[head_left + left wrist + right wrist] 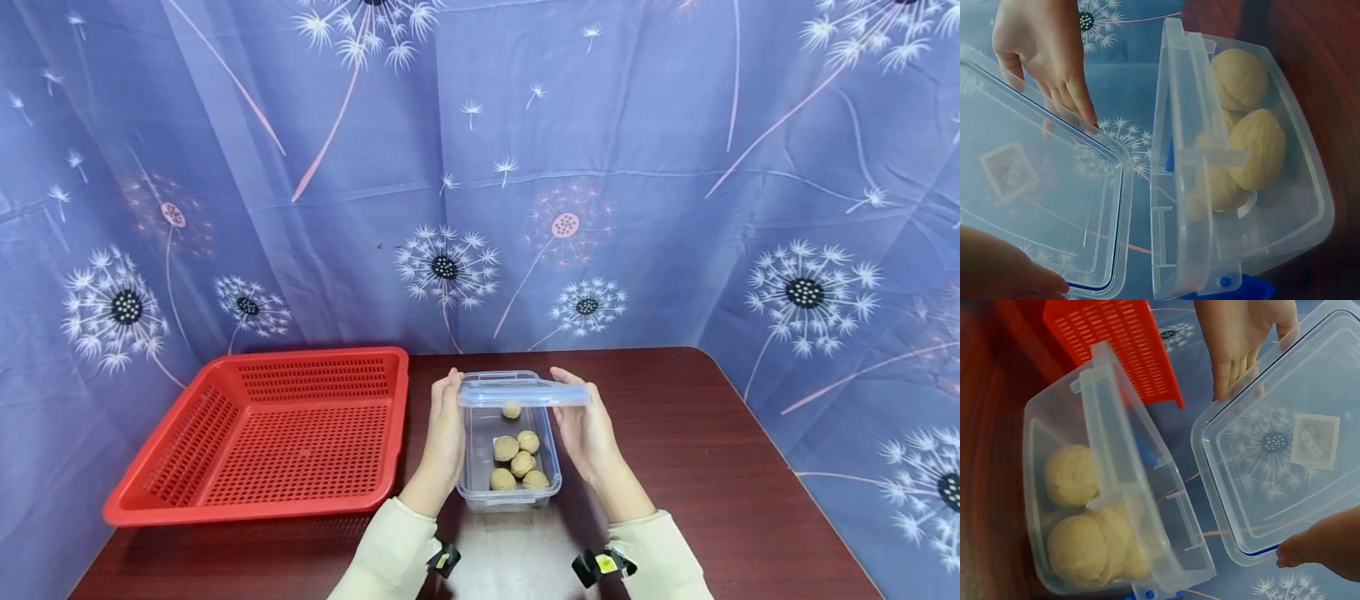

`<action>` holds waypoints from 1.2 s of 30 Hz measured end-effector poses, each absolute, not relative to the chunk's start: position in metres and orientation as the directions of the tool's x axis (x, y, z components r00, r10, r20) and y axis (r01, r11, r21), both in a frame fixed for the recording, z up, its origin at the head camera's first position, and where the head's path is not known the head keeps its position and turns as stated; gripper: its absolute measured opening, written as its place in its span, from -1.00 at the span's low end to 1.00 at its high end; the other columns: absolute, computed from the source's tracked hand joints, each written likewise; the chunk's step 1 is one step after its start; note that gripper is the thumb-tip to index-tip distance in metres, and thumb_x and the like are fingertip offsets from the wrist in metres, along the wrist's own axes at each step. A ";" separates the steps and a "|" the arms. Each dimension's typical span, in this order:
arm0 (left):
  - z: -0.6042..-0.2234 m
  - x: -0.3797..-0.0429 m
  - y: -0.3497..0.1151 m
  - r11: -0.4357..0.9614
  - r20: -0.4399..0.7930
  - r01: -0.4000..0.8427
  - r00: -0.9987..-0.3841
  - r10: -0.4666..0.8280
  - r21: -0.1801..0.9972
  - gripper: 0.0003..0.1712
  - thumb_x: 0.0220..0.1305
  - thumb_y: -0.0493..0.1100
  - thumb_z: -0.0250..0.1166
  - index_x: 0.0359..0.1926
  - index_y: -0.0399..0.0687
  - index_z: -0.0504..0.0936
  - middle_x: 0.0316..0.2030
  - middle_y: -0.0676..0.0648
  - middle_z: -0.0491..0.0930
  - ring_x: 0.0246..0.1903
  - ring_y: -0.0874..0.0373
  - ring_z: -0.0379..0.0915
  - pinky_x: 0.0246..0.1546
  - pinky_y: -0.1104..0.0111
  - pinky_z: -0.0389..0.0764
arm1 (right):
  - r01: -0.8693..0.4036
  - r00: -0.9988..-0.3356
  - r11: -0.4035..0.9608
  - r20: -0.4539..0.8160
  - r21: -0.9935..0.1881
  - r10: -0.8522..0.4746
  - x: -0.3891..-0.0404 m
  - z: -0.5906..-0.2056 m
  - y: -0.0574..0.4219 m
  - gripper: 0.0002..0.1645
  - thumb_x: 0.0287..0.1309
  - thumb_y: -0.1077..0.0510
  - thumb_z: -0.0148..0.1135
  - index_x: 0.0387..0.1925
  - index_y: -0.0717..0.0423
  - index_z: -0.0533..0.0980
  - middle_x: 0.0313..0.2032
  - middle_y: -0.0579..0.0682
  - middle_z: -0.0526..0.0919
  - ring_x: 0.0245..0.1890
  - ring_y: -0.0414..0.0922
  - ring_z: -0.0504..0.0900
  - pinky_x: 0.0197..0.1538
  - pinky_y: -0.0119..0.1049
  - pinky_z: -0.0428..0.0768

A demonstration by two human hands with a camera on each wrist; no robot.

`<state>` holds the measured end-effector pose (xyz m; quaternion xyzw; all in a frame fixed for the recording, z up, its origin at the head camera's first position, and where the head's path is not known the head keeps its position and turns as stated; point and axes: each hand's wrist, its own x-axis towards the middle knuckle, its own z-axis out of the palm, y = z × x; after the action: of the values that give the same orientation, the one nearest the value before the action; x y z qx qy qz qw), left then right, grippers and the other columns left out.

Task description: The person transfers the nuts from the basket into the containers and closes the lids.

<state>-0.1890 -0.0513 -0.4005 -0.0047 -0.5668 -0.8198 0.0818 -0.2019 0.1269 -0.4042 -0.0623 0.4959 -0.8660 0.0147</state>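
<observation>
My left hand [444, 429] and right hand [588, 429] hold a clear plastic lid [525, 393] by its two sides. It is tilted above the far part of a clear plastic box [510, 498] on the table. Inside the box lie several walnuts [522, 463], most toward the near end and one farther back under the lid. From the left wrist, the lid [1072, 250] appears apart from the box's near rim, with a square label on it. In the right wrist view, my right thumb [1310, 550] lies along the lid's edge.
A red plastic basket [300, 454] with perforated sides stands left of the box, near my left forearm. The dark brown table [712, 467] extends to the right. Behind it hangs a blue curtain [480, 167] with dandelion prints.
</observation>
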 end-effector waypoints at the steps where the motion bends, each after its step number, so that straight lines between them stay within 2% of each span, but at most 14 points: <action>1: -0.401 -0.188 -0.052 -0.343 0.103 0.138 -0.988 -0.118 0.929 -0.51 0.53 -0.12 -0.23 0.26 -0.43 0.05 0.42 -0.35 -0.09 0.45 -0.12 -0.29 0.44 0.07 -0.23 | -0.040 -0.990 -0.496 0.100 -0.867 -0.096 -0.201 -0.404 0.127 -0.47 0.34 0.17 -0.45 0.21 0.25 0.27 -0.06 -0.08 0.41 -0.02 -0.30 0.44 0.29 -0.37 0.15; 4: -0.402 -0.186 -0.053 -0.356 0.089 0.111 -0.993 -0.077 0.928 -0.44 0.55 -0.13 -0.28 0.37 -0.44 -0.06 0.41 -0.38 -0.07 0.44 -0.16 -0.25 0.44 0.07 -0.18 | -0.046 -0.990 -0.481 0.103 -0.876 -0.092 -0.198 -0.403 0.126 -0.37 0.33 0.18 -0.44 0.36 0.42 0.01 0.13 0.11 0.28 -0.06 -0.28 0.47 0.18 -0.44 0.29; 6: -0.402 -0.184 -0.055 -0.354 0.068 0.084 -0.996 -0.056 0.932 -0.42 0.56 -0.14 -0.29 0.39 -0.46 -0.10 0.40 -0.42 -0.04 0.43 -0.19 -0.19 0.43 0.07 -0.12 | -0.052 -0.991 -0.468 0.102 -0.882 -0.083 -0.197 -0.402 0.127 -0.36 0.36 0.20 -0.43 0.39 0.44 -0.05 0.26 0.20 0.17 -0.02 -0.26 0.45 0.14 -0.46 0.33; 9: -0.403 -0.183 -0.058 -0.333 0.027 0.037 -0.999 -0.036 0.942 -0.42 0.55 -0.19 -0.27 0.41 -0.49 -0.11 0.40 -0.45 -0.05 0.42 -0.21 -0.18 0.42 0.05 -0.08 | -0.057 -0.991 -0.457 0.105 -0.887 -0.080 -0.196 -0.404 0.130 -0.38 0.38 0.26 -0.42 0.41 0.44 -0.06 0.42 0.24 -0.01 0.23 -0.15 0.31 0.20 -0.46 0.32; 11: -0.404 -0.182 -0.060 -0.322 0.006 0.015 -1.000 -0.028 0.947 -0.42 0.53 -0.25 -0.27 0.40 -0.52 -0.12 0.40 -0.47 -0.04 0.41 -0.24 -0.15 0.41 0.03 -0.05 | -0.049 -0.991 -0.444 0.100 -0.895 -0.092 -0.197 -0.405 0.132 -0.38 0.39 0.29 -0.40 0.42 0.42 -0.07 0.47 0.19 -0.09 0.37 -0.06 0.13 0.28 -0.43 0.27; 13: -0.407 -0.182 -0.061 -0.329 -0.017 -0.011 -1.000 -0.013 0.944 -0.43 0.50 -0.30 -0.29 0.41 -0.52 -0.13 0.39 -0.48 -0.03 0.41 -0.25 -0.12 0.40 0.02 -0.01 | -0.029 -0.989 -0.435 0.088 -0.900 -0.117 -0.198 -0.407 0.134 -0.38 0.39 0.32 -0.40 0.44 0.39 -0.09 0.49 0.15 -0.15 0.45 0.00 -0.08 0.38 -0.34 0.17; 14: -0.409 -0.182 -0.062 -0.332 -0.024 -0.020 -1.000 -0.008 0.943 -0.43 0.49 -0.32 -0.30 0.41 -0.52 -0.13 0.38 -0.49 -0.01 0.40 -0.26 -0.10 0.39 0.02 0.01 | -0.019 -0.989 -0.421 0.079 -0.907 -0.128 -0.198 -0.408 0.135 -0.37 0.39 0.32 -0.40 0.45 0.38 -0.09 0.49 0.15 -0.17 0.46 0.02 -0.11 0.41 -0.28 0.13; 18: -0.417 -0.180 -0.064 -0.322 -0.037 -0.034 -0.999 -0.004 0.946 -0.43 0.49 -0.32 -0.31 0.42 -0.50 -0.12 0.39 -0.48 -0.01 0.40 -0.26 -0.10 0.39 0.01 0.00 | 0.049 -0.986 -0.338 0.008 -0.940 -0.165 -0.197 -0.413 0.136 -0.36 0.42 0.31 -0.37 0.47 0.31 -0.12 0.49 0.17 -0.19 0.47 0.03 -0.17 0.44 -0.09 -0.02; 21: -0.422 -0.178 -0.066 -0.255 -0.029 -0.029 -1.000 0.006 0.967 -0.41 0.53 -0.23 -0.25 0.44 -0.43 -0.10 0.42 -0.41 -0.06 0.43 -0.21 -0.19 0.41 0.00 -0.09 | 0.082 -0.983 -0.236 -0.040 -0.968 -0.179 -0.196 -0.419 0.137 -0.34 0.43 0.29 -0.27 0.48 0.28 -0.11 0.48 0.22 -0.15 0.46 0.04 -0.12 0.42 -0.04 0.03; 25: -0.427 -0.177 -0.065 -0.136 -0.025 -0.029 -0.999 0.037 0.990 -0.33 0.48 -0.24 -0.10 0.49 -0.28 -0.12 0.48 -0.31 -0.20 0.45 -0.16 -0.36 0.41 -0.02 -0.24 | 0.028 -0.987 -0.082 -0.014 -0.996 -0.158 -0.193 -0.426 0.135 -0.29 0.40 0.27 -0.08 0.47 0.29 -0.06 0.47 0.25 -0.07 0.44 0.08 -0.03 0.40 0.00 0.10; 28: -0.430 -0.180 -0.062 -0.049 -0.019 -0.020 -0.999 0.026 0.999 -0.25 0.40 -0.31 -0.02 0.50 -0.23 -0.13 0.49 -0.28 -0.29 0.45 -0.17 -0.45 0.40 -0.07 -0.32 | -0.059 -0.989 0.035 0.053 -0.998 -0.135 -0.194 -0.430 0.131 -0.28 0.36 0.29 0.00 0.44 0.34 -0.01 0.47 0.27 -0.08 0.45 0.12 -0.08 0.43 0.02 0.00; 32: -0.437 -0.185 -0.061 0.041 -0.021 -0.022 -1.000 -0.014 0.999 -0.23 0.38 -0.30 0.01 0.50 -0.26 -0.13 0.49 -0.28 -0.30 0.44 -0.22 -0.51 0.38 -0.11 -0.38 | -0.123 -0.986 0.156 0.102 -0.980 -0.134 -0.199 -0.436 0.126 -0.29 0.34 0.31 0.02 0.42 0.38 0.02 0.46 0.31 -0.12 0.47 0.16 -0.18 0.45 0.05 -0.16; 36: -0.444 -0.191 -0.061 0.067 -0.041 -0.043 -0.999 -0.021 0.997 -0.24 0.40 -0.28 0.00 0.49 -0.28 -0.14 0.49 -0.29 -0.30 0.43 -0.25 -0.55 0.37 -0.12 -0.41 | -0.130 -0.985 0.216 0.101 -0.968 -0.142 -0.201 -0.442 0.123 -0.31 0.36 0.30 0.00 0.42 0.40 0.02 0.45 0.35 -0.15 0.45 0.22 -0.20 0.43 0.12 -0.19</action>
<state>-0.1911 -0.0613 -0.4440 0.0219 -0.7304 -0.6826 -0.0079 -0.2014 0.1234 -0.4425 -0.0872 0.7798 -0.6199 0.0048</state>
